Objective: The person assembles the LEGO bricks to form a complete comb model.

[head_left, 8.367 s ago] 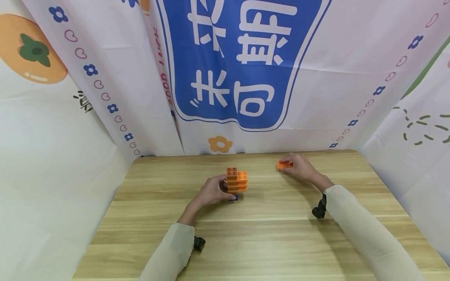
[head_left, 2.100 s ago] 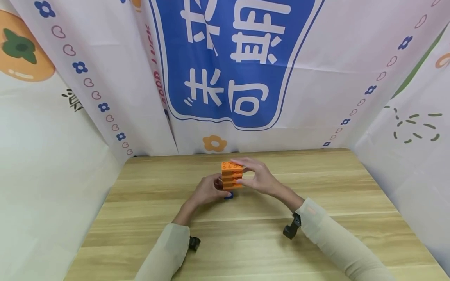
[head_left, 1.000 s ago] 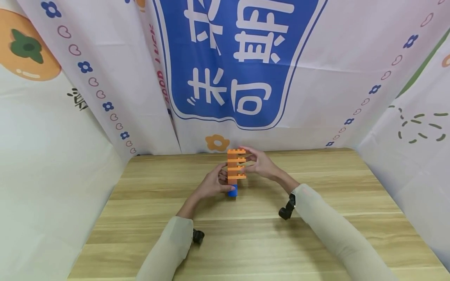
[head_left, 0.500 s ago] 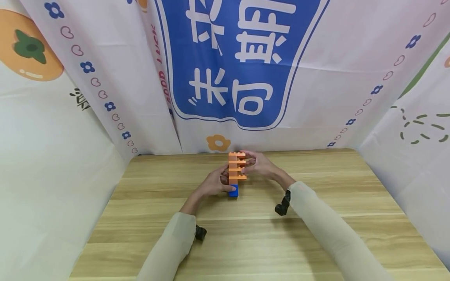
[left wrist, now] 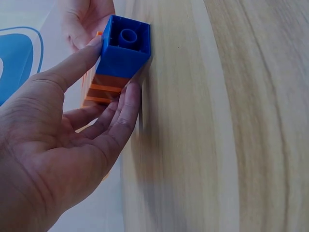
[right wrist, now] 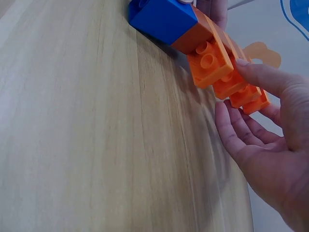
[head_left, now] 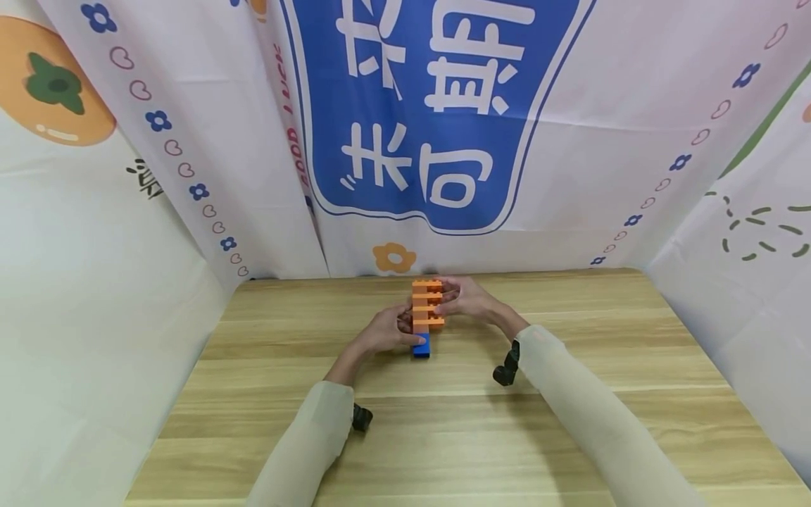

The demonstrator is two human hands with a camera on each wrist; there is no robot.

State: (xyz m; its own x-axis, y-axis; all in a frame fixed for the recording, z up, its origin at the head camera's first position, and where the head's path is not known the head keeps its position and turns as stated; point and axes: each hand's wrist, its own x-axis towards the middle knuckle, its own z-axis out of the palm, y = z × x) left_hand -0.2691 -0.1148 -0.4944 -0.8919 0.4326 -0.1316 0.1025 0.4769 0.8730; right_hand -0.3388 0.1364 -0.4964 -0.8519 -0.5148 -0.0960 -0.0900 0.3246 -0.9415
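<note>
A stack of building blocks [head_left: 420, 315] sits between both hands in the head view, tipped so its base faces the wearer. The base is a blue brick [head_left: 421, 347]; its hollow underside shows in the left wrist view. Above it, brown bricks alternate with thin orange bricks [right wrist: 211, 65] that jut out to the right like comb teeth. My left hand [head_left: 384, 331] grips the lower part, thumb on the blue brick [left wrist: 120, 62] and fingers curled below the stack. My right hand [head_left: 470, 299] pinches the jutting orange ends, its thumb on one side and fingertips on the other.
The wooden table [head_left: 418, 436] spreads out in front of the stack. A printed white cloth [head_left: 545, 183] hangs just behind the table's back edge, with more cloth at both sides. Small black wrist cameras [head_left: 505, 372] sit on both wrists.
The right hand brought an orange brick from the far right onto the stack. Both hands then tipped the stack, base toward the wearer; in the last second its top has sunk slightly.
</note>
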